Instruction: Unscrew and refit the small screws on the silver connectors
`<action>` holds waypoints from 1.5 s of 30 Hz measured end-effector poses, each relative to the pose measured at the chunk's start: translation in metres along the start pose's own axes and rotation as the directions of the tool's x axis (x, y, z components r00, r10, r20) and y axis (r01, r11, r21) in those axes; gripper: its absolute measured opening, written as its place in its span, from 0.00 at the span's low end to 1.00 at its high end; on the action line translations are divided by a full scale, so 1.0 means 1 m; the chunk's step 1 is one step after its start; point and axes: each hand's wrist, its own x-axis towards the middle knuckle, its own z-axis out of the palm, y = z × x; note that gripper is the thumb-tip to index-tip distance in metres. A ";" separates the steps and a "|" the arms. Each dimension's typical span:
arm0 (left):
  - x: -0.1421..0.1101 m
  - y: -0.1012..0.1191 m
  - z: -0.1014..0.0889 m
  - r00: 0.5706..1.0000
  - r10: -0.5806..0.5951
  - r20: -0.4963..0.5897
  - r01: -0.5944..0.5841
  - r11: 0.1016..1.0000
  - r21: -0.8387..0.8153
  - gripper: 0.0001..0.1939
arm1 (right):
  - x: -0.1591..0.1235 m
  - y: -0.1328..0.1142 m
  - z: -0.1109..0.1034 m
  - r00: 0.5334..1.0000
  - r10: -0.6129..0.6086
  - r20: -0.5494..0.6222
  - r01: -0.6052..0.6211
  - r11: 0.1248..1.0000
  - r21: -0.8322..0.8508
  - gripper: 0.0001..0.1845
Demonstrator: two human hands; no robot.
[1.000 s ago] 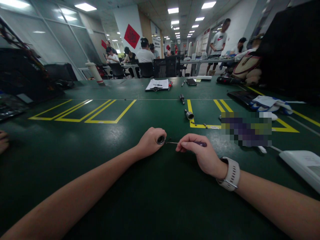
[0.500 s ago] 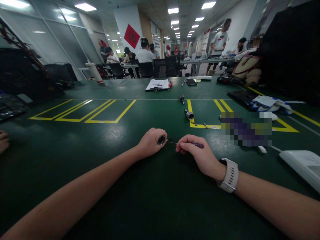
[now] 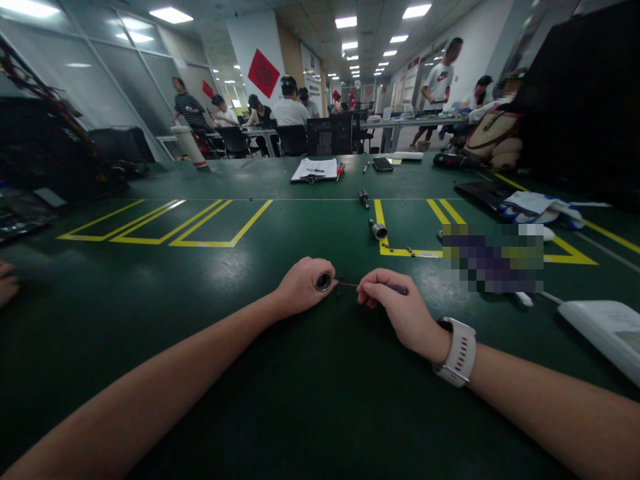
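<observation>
My left hand [image 3: 301, 285] rests on the green table [image 3: 210, 320], its fingers wrapped round a small metal cylinder [image 3: 323, 281] whose open end faces right. My right hand [image 3: 400, 308], with a white watch on the wrist, pinches a thin screwdriver [image 3: 387, 289] with a dark purple handle. The screwdriver's thin shaft points left, and its tip lies just beside the cylinder's mouth. Tiny dark screws [image 3: 339, 288] lie on the table between the two hands.
Two more metal cylinders [image 3: 378, 230] [image 3: 363, 197] lie further back by yellow floor-tape lines. Papers [image 3: 316, 169], a phone [image 3: 383, 163], gloves [image 3: 537, 207] and a white device [image 3: 605, 330] sit around. Another person's hand [image 3: 7, 283] is at the left edge. Several people sit and stand behind.
My right hand has drawn slightly right and the screwdriver with it. A person in a striped shirt has walked into view at the back left.
</observation>
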 end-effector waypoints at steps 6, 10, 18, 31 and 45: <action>0.000 -0.001 0.000 0.998 -0.054 -0.019 0.054 0.998 -0.029 0.06 | -0.003 0.002 -0.002 0.994 -0.107 -0.027 0.108 0.993 0.049 0.08; 0.000 0.000 -0.001 0.997 -0.069 -0.037 0.067 0.997 -0.041 0.04 | -0.006 -0.002 0.000 0.985 -0.141 0.098 0.142 0.990 -0.006 0.08; 0.000 -0.001 0.002 0.998 -0.033 -0.051 0.032 0.999 -0.013 0.07 | -0.005 -0.007 0.008 0.963 -0.112 0.245 0.141 0.985 -0.103 0.07; 0.000 0.000 0.000 1.000 0.001 -0.011 0.000 0.999 0.042 0.03 | -0.006 -0.007 0.007 0.962 -0.206 0.181 0.242 0.947 -0.211 0.08; -0.001 -0.001 -0.001 0.998 0.062 -0.031 -0.061 0.997 0.039 0.03 | 0.008 0.005 -0.002 0.979 0.030 0.203 -0.095 0.943 0.319 0.08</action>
